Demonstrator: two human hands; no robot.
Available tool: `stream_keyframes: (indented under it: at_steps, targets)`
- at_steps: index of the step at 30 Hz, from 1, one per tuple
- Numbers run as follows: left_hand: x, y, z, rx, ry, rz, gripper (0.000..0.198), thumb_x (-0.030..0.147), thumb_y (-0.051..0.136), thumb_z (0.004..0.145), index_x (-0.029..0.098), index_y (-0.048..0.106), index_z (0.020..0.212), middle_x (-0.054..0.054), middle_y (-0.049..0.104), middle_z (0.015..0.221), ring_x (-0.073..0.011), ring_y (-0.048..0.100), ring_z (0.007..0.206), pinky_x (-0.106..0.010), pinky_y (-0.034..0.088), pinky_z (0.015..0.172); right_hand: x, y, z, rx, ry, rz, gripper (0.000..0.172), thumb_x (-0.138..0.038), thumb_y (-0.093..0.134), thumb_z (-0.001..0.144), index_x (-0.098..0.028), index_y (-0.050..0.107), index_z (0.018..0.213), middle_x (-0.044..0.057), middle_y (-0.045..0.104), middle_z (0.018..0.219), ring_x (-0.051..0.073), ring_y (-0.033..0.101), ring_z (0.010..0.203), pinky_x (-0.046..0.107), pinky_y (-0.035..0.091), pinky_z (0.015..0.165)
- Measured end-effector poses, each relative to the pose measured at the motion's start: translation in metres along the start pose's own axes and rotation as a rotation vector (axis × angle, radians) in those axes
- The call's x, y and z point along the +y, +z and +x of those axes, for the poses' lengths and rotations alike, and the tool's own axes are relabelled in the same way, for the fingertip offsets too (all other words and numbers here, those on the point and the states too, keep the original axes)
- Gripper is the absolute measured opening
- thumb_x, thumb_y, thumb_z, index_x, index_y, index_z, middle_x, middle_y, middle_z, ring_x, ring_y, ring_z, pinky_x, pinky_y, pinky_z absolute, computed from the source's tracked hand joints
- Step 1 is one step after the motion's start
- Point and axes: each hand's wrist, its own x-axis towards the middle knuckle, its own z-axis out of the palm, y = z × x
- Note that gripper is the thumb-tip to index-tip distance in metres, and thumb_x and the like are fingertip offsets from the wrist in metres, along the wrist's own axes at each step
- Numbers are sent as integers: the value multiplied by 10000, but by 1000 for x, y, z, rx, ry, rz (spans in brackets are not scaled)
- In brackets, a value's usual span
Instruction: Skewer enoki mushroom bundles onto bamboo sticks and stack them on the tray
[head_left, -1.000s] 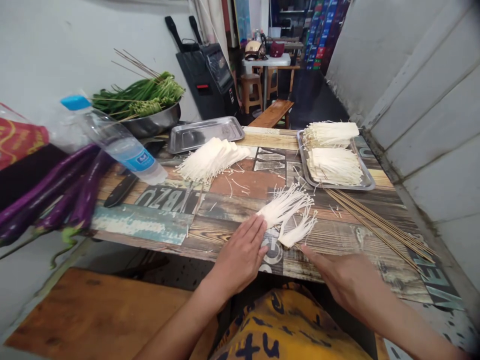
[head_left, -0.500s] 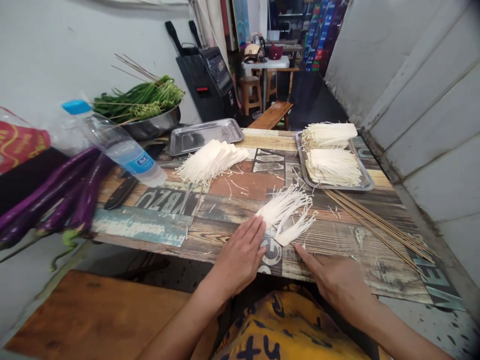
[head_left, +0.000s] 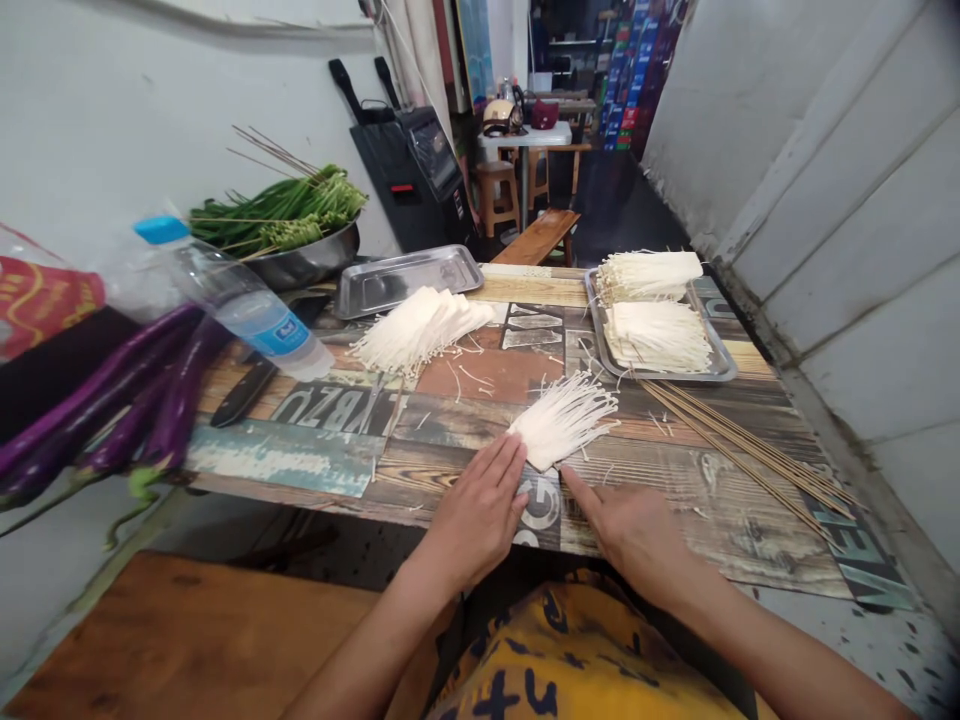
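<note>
Mushroom bunch (head_left: 568, 418): flat on the table (head_left: 690, 500) before you, its base towards 8 o'clock, its thin stems fanned towards 2; the stems could splay or snap if pushed unevenly.
Left hand (head_left: 478, 500): at 7 o'clock from the bunch, laid flat, fingers together, tips against the base; pressing too hard might crush it, too lightly might let it slide.
Right hand (head_left: 637, 530): at 5 o'clock, index finger stretched to the bunch's near edge; whether the curled fingers hold anything, you cannot tell from here. A hard sideways shove could split the fan.
Sticks (head_left: 742, 460): at 3 o'clock, reaching the tray (head_left: 729, 368); a careless sleeve or forearm might roll them.
</note>
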Motion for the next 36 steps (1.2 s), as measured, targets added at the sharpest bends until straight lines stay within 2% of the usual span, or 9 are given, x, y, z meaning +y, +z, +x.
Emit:
stream_keyframes:
  at_steps: [3,7,18,22,28,30,32,34,36]
  targets:
    - [-3,-4,-1,37,-49,-58,536,281,343,976,117,255,1479,-150,310,1536,-227,274,1427,-438,329,1142,-1,-4,4,-75,31,21,494,-66,499,820,-119,543,1309,57,663,638,169,584,526,283,289,484]
    - [-5,-9,-2,102,-46,-20,512,256,309,988,164,237,1486,-121,297,1547,-215,189,1455,-487,229,1176,-3,-11,1,-127,93,61,449,-88,464,863,-151,545,1300,62,673,675,169,596,541,284,274,481]
    - [3,5,13,18,-39,61,518,331,340,978,106,330,1445,-158,361,1509,-241,303,1413,-470,291,1150,-6,-8,-26,-54,209,156,250,-105,493,888,-150,627,1095,56,678,735,184,625,604,301,282,503]
    - [-3,15,13,61,5,88,491,327,326,983,92,404,1407,-162,406,1482,-251,332,1399,-468,321,1133,-9,-5,-22,-26,191,146,225,-80,532,842,-146,614,1041,48,679,737,183,620,599,307,297,511]
    - [-16,28,10,111,59,92,498,329,365,973,147,371,1436,-149,441,1461,-253,380,1373,-472,370,1101,-11,-6,-16,25,174,138,151,-40,527,810,-156,582,891,33,657,698,178,606,584,313,297,501]
    - [-12,19,12,108,79,123,497,311,375,968,146,366,1437,-156,457,1447,-267,403,1358,-499,386,1083,-10,-12,-16,49,165,137,151,-28,517,811,-155,571,873,40,657,698,177,597,571,313,294,497]
    - [2,-4,16,149,101,165,508,280,384,961,148,336,1449,-165,427,1467,-292,371,1375,-554,372,1075,-5,-21,-16,79,160,136,169,-13,504,808,-148,569,886,56,664,723,176,591,571,312,288,495]
    - [26,-41,22,243,132,195,537,246,392,952,146,288,1469,-174,344,1513,-318,275,1417,-614,320,1083,3,-32,-14,114,175,140,186,-10,483,813,-142,573,909,69,668,745,176,586,578,309,279,495]
    - [56,-82,26,283,269,169,533,182,385,938,152,300,1463,-154,344,1518,-283,253,1430,-574,290,1122,15,-44,-10,148,210,152,173,-37,471,831,-145,581,909,67,665,743,179,587,594,303,275,502]
